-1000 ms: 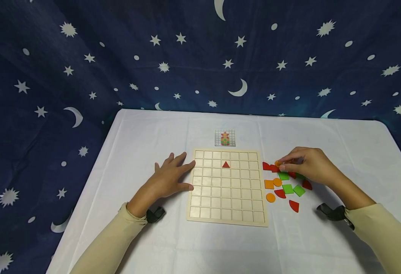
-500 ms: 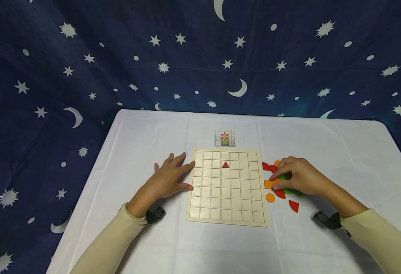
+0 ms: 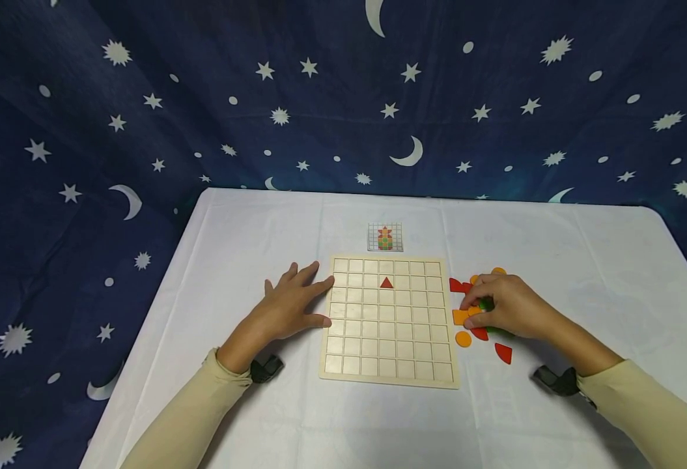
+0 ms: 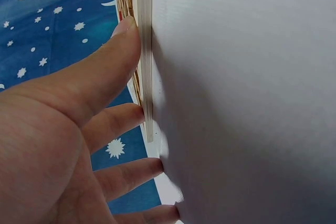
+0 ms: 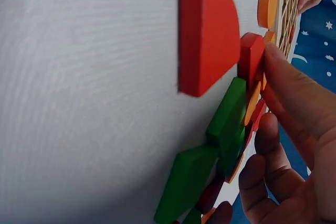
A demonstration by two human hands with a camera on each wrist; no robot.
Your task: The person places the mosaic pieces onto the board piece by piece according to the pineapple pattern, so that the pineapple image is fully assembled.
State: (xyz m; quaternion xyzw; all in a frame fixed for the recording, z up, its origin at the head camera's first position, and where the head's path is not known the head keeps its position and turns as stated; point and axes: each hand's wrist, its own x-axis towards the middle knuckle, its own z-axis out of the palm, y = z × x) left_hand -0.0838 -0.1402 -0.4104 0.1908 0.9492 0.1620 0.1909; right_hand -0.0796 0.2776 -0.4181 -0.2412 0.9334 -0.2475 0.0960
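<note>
Here, with left hand (image 3: 287, 306) spread and relaxed against gridded board (image 3: 387, 349), with right hand (image 3: 510, 305) bent over orange pieces (image 3: 459, 317), pinching or not, unclear.

Left fingers (image 3: 322, 286) touch gridded board (image 3: 394, 331); right fingers (image 3: 480, 319) among coloured pieces (image 3: 463, 339).

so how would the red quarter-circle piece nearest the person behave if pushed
The red quarter-circle piece, perhaps painted wood, shows a thick, straight edge, so it should feel stiff. Lying flat on the creased white cloth, it would probably slide, not roll. Small beside the right hand, it is likely light.
</note>
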